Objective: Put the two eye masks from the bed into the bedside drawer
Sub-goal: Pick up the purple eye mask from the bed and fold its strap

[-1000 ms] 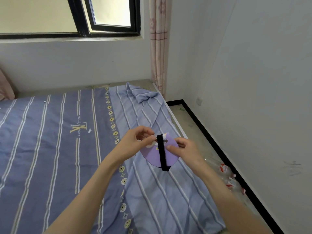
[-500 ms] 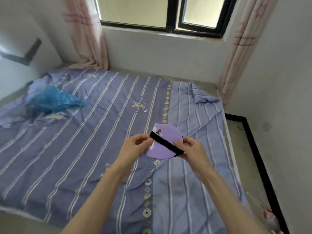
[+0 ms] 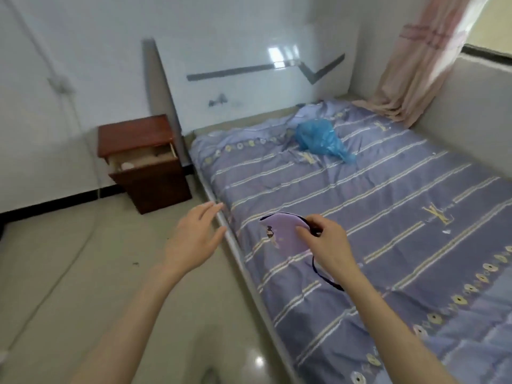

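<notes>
Right hand [image 3: 329, 242] pinches a lilac fabric eye mask [image 3: 285, 234] with black strap, above the striped purple bedspread [image 3: 388, 217]. Left hand [image 3: 194, 239] open, empty, over the floor. Red-brown wooden bedside cabinet [image 3: 144, 164]: drawer [image 3: 141, 159] pulled open, pale blurred contents inside. Crumpled blue plastic bag [image 3: 318, 139] near the headboard.

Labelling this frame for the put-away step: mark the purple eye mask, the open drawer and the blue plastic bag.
purple eye mask [image 3: 282, 234]: head view, on the purple fabric left of the right hand's fingers.
open drawer [image 3: 142, 157]: head view, on the pale inside of the pulled-out drawer.
blue plastic bag [image 3: 318, 138]: head view, on the bag's crumpled middle.
</notes>
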Motion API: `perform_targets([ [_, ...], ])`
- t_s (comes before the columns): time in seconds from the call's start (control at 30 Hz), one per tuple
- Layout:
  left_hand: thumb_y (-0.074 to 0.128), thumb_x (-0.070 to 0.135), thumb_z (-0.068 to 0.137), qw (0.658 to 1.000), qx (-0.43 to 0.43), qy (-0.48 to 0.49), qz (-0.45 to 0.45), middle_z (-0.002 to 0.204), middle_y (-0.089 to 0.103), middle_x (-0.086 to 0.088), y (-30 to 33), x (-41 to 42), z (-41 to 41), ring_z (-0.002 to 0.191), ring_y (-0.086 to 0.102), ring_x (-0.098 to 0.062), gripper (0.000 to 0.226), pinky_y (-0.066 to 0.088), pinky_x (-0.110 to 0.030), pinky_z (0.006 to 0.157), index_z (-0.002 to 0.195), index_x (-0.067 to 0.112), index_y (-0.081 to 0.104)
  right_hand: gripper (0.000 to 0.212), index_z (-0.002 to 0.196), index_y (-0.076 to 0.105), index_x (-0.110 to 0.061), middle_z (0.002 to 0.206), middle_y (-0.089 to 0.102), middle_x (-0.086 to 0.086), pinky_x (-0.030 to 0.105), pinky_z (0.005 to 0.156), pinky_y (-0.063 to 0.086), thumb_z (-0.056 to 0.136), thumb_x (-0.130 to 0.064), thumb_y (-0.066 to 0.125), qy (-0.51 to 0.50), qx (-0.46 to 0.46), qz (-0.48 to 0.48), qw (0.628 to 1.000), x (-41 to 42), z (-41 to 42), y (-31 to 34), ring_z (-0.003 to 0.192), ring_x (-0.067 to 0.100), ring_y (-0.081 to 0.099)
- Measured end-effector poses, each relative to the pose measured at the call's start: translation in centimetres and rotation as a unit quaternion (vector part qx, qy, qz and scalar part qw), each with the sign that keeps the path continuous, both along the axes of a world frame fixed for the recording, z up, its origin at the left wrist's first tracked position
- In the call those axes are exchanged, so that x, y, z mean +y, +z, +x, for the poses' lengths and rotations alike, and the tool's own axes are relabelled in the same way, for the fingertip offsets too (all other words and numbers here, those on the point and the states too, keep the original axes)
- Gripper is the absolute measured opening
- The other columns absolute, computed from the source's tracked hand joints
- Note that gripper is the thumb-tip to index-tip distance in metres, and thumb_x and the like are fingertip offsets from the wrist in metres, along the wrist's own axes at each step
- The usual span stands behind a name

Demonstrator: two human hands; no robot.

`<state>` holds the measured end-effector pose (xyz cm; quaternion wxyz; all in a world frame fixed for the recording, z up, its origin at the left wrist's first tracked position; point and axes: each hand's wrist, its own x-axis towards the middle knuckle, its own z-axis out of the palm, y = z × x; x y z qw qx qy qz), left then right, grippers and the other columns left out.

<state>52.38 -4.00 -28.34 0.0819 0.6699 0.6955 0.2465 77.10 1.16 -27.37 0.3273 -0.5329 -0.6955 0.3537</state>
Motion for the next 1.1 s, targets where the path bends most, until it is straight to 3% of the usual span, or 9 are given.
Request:
perform_targets([
  [0.27,0.046,0.033,0.091,0.99,0.046,0.133,-0.007,0.147,0.037,-0.009,-1.0,1.5,-19.4,0.138,0.028,-0.024,0.052,0.024,-0.041,0.114,0.138,0.015,0.035,0.012,0.086,0.068,-0.016,0.077,0.064,-0.001,0.022,0.061,0.033,0.079,-0.012,0.06,0.133,-0.006,0.019,0.991,8.8,-22.2,-0.5,0.076,0.017,0.057],
  [0.37,0.054,0.026,0.088,0.987,0.008,0.156,0.044,0.12,0.061,-0.01,-0.7,3.5,-24.2,0.115,0.052,-0.027,0.031,0.04,-0.039,0.1,0.115,0.011,0.057,0.009,0.074,0.068,-0.02,0.066,0.063,-0.004,0.027,0.061,0.039,0.076,-0.013,0.063,0.139,0.044,-0.035,0.989,11.7,-29.5,0.0,0.066,0.013,0.055],
  [0.47,0.063,0.023,0.081,0.986,-0.032,0.142,0.076,0.088,0.067,-0.007,-0.7,6.5,-26.1,0.089,0.06,-0.028,0.014,0.047,-0.042,0.081,0.086,0.01,0.066,0.009,0.066,0.067,-0.017,0.063,0.061,-0.002,0.027,0.061,0.042,0.074,-0.017,0.065,0.126,0.114,-0.111,0.979,14.4,-35.8,0.9,0.061,0.012,0.052],
  [0.6,0.073,0.04,0.068,0.985,-0.072,0.138,0.073,0.091,0.066,-0.001,-1.6,12.1,-27.4,0.088,0.059,-0.023,0.034,0.049,-0.041,0.077,0.089,0.015,0.066,0.009,0.067,0.069,-0.015,0.065,0.065,0.001,0.02,0.055,0.051,0.075,-0.016,0.065,0.105,0.193,-0.173,0.96,18.3,-42.5,1.7,0.06,0.012,0.059],
  [0.7,0.069,0.053,0.063,0.978,-0.065,0.172,0.096,0.095,0.06,0.001,-2.2,16.7,-29.0,0.088,0.055,-0.019,0.05,0.047,-0.036,0.075,0.099,0.019,0.057,0.008,0.069,0.068,-0.011,0.069,0.066,0.006,0.026,0.061,0.052,0.076,-0.014,0.065,0.08,0.209,-0.201,0.954,22.2,-46.3,1.3,0.063,0.016,0.062],
  [0.83,0.069,0.034,0.069,0.95,-0.175,0.245,0.086,0.095,0.047,0.012,-3.6,23.6,-32.7,0.092,0.051,-0.015,0.039,0.04,-0.028,0.076,0.1,0.023,0.047,0.006,0.074,0.064,-0.007,0.077,0.067,0.012,0.028,0.06,0.053,0.078,-0.011,0.063,0.071,0.239,-0.272,0.929,28.9,-50.4,0.3,0.068,0.021,0.064],
  [0.93,0.07,0.024,0.075,0.909,-0.285,0.303,0.032,0.104,0.048,0.011,-4.8,29.2,-36.8,0.099,0.05,-0.014,0.042,0.036,-0.023,0.08,0.11,0.02,0.047,0.003,0.077,0.061,-0.006,0.075,0.066,0.009,0.019,0.047,0.051,0.079,-0.008,0.061,0.075,0.275,-0.317,0.904,34.5,-53.4,0.0,0.053,0.01,0.064],
  [1.03,0.07,0.018,0.077,0.841,-0.463,0.28,-0.01,0.107,0.058,0.006,-4.1,34.6,-40.4,0.101,0.057,-0.011,0.047,0.043,-0.02,0.082,0.119,0.013,0.049,0.006,0.075,0.059,-0.006,0.071,0.065,0.008,0.017,0.045,0.049,0.081,-0.005,0.058,0.094,0.292,-0.354,0.884,39.9,-56.1,0.2,0.05,0.009,0.064],
  [1.1,0.066,0.012,0.08,0.813,-0.529,0.241,-0.014,0.089,0.069,0.005,-3.5,37.0,-42.3,0.083,0.065,-0.002,0.026,0.047,-0.017,0.075,0.105,0.012,0.06,0.007,0.076,0.059,-0.006,0.072,0.065,0.008,0.019,0.047,0.05,0.082,-0.004,0.058,0.116,0.298,-0.366,0.874,42.4,-57.7,0.4,0.054,0.012,0.065],
])
